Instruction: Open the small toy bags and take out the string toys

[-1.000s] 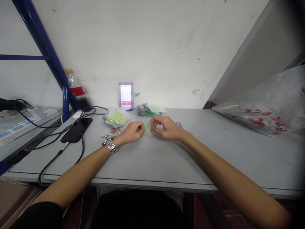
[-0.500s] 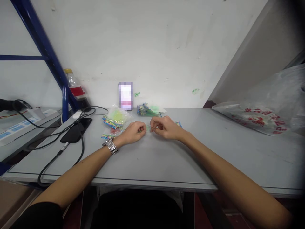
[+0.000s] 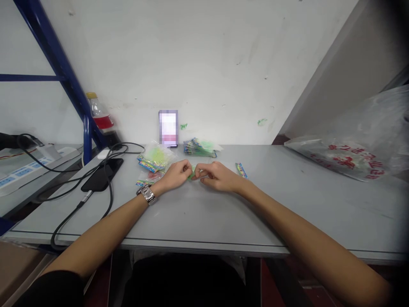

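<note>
At table [image 3: 204,219], right hand [image 3: 220,176] nearer left hand [image 3: 174,175]

pkts [image 3: 159,154]: glossy plstc | watch [image 3: 147,194]: shiny mtl | tbl [image 3: 204,221]: smooth

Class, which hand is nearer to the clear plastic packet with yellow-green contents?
Left. The left hand is just right of the plastic packet, toward the viewer; the right hand is farther right.

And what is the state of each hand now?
Left hand: closed, holding a small green piece.
Right hand: curled beside it; whether gripping cannot be told.
</note>
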Demonstrator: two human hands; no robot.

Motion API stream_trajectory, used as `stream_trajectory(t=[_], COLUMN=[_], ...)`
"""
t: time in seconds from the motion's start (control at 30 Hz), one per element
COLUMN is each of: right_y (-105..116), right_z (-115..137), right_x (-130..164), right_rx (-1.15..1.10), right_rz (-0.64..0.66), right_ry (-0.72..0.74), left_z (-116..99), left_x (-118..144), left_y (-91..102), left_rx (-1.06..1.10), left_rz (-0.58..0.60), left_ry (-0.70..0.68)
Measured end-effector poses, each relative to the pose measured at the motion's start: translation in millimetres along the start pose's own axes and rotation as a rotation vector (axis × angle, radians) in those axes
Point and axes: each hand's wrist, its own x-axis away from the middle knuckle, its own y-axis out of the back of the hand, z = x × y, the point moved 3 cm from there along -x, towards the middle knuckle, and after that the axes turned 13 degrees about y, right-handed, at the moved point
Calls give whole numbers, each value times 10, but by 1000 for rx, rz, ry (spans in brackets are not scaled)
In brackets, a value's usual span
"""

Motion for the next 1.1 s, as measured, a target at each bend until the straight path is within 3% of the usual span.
stream_trajectory(t=[0.23, 0.53, 0.73, 0.93, 1.1], right_y=[-25, 34, -39, -30, 36], right_z=[-29, 41, 13, -17, -26], right_x=[3, 11, -10, -9, 2], right_rx=[-33, 4, 52, 24, 27], right_rz=[30, -83, 56, 123, 127], right_ry=[-14, 7, -20, -66, -107], left_z=[75, 78, 48, 56, 98], left_x=[-34, -40, -15, -28, -39], left_y=[3, -8, -1, 40, 83], left_rx=[70, 71, 63, 45, -169], left_rz=[-109, -100, -70, -185, -332], left_ry=[34, 11, 8, 89, 97])
